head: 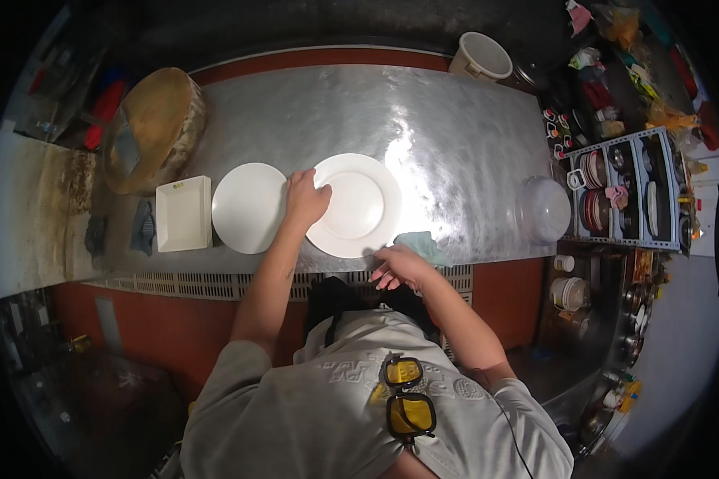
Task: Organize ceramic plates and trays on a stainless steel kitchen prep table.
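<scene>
On a stainless steel table (335, 102), my left hand (307, 200) rests over the left rim of a wide-rimmed white plate (355, 206); whether its fingers grip the rim is hidden. My right hand (400, 267) is at the table's near edge by the plate's lower right rim, fingers apart, palm partly turned up. A green cloth (422, 247) lies just beyond that hand. Left of my left hand is a flat round white plate or lid (248, 208). Farther left stands a square white dish (183, 215).
A thick round wooden chopping block (156, 129) with a cleaver-like blade (127, 143) stands back left. Dark cloths (142, 227) lie near the left edge. A translucent bowl (545, 209) sits at the right end, beside a dish rack (626, 191). A white bucket (485, 57) stands behind.
</scene>
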`<state>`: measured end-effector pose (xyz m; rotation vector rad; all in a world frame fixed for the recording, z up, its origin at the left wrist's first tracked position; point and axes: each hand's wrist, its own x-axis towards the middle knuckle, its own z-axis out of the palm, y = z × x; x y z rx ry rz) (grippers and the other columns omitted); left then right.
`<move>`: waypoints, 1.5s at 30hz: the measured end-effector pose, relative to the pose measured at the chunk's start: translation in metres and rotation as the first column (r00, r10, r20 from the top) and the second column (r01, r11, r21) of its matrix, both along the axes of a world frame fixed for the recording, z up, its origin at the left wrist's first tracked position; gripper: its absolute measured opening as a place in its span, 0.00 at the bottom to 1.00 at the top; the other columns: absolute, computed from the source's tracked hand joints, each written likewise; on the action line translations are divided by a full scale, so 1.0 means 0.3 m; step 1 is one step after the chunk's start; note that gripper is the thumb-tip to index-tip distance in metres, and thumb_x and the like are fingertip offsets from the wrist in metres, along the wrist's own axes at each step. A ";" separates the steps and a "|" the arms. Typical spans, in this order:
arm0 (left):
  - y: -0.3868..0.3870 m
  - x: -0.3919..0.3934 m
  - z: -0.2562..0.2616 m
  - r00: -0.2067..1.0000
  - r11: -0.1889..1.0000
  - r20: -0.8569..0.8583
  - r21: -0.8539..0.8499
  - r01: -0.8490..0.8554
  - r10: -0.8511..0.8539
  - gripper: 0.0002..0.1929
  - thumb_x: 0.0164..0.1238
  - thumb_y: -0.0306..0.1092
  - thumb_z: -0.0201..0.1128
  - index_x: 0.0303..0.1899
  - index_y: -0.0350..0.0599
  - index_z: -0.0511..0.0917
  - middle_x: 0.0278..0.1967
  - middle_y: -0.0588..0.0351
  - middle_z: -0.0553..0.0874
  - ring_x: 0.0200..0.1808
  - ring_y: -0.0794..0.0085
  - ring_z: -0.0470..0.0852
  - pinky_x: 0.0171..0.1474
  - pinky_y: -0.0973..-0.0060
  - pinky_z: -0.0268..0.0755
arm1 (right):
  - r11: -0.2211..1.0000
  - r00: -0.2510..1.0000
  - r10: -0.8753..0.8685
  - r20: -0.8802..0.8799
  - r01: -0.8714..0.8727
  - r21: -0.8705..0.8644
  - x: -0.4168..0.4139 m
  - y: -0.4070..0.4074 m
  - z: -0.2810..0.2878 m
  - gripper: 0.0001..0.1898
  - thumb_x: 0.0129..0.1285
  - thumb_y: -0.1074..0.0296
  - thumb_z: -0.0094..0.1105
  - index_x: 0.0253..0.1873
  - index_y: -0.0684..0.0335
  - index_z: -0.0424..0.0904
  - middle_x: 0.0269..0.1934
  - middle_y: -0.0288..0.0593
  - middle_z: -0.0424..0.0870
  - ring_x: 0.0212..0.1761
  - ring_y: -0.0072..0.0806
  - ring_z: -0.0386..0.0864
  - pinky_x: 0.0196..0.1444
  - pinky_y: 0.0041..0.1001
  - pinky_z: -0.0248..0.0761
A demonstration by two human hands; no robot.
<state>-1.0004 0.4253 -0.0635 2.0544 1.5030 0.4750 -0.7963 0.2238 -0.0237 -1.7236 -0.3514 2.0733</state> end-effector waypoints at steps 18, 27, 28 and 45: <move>0.142 0.068 -0.026 0.951 0.974 -0.209 -0.034 0.226 -0.228 0.27 0.67 0.43 0.70 0.62 0.35 0.83 0.61 0.34 0.83 0.66 0.41 0.79 0.71 0.52 0.71 | 0.917 0.917 -0.397 -0.044 0.398 0.023 -0.147 -0.079 -0.165 0.15 0.76 0.60 0.60 0.50 0.69 0.81 0.35 0.46 0.87 0.28 0.30 0.86 0.23 0.27 0.77; 0.145 0.058 -0.025 0.950 0.976 -0.228 -0.019 0.216 -0.215 0.28 0.65 0.44 0.72 0.61 0.34 0.82 0.60 0.34 0.83 0.65 0.40 0.79 0.71 0.51 0.71 | 0.896 0.896 -0.443 -0.010 0.443 0.015 -0.137 -0.058 -0.171 0.15 0.74 0.61 0.61 0.47 0.71 0.79 0.33 0.49 0.87 0.26 0.34 0.86 0.23 0.30 0.79; 0.149 0.053 -0.030 0.952 0.977 -0.221 -0.025 0.213 -0.213 0.28 0.65 0.44 0.72 0.61 0.34 0.81 0.60 0.34 0.83 0.65 0.40 0.79 0.71 0.51 0.71 | 0.887 0.887 -0.461 0.005 0.461 0.029 -0.136 -0.053 -0.161 0.15 0.74 0.61 0.60 0.47 0.72 0.79 0.33 0.50 0.86 0.26 0.35 0.86 0.23 0.31 0.79; 0.199 0.043 -0.047 0.980 0.984 -0.153 -0.148 0.102 -0.125 0.31 0.61 0.47 0.72 0.59 0.31 0.82 0.60 0.31 0.84 0.66 0.40 0.81 0.71 0.49 0.72 | 0.823 0.815 -0.544 0.201 0.471 0.316 -0.100 -0.031 -0.127 0.17 0.79 0.53 0.61 0.42 0.62 0.79 0.28 0.42 0.87 0.22 0.26 0.81 0.25 0.27 0.76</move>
